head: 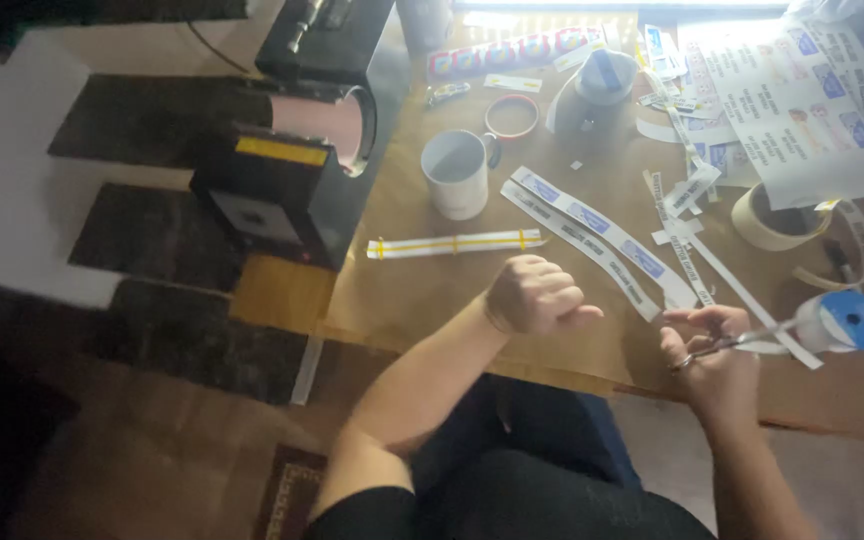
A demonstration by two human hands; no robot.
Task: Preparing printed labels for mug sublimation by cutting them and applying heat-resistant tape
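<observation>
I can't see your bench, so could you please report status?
Left hand fisted, empty. Right hand gripping scissors beside tape roll. Paper strips and white mug ahead.

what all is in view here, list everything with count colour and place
mug: 1, white, standing mid table
mug press: 1, black, left end of table
printed strips: several, white with blue marks, lying mid table
taped strip: 1, white with yellow bands, in front of the mug
printed sheet: 1, white, far right
tape roll: 1, beige, right side
red ring: 1, behind the mug
blue-capped roll: 1, white and blue, right edge
scissors: 1, metal, in the right hand
table: 1, brown
left hand: closed fist, holds nothing visible
right hand: gripping the scissors
</observation>
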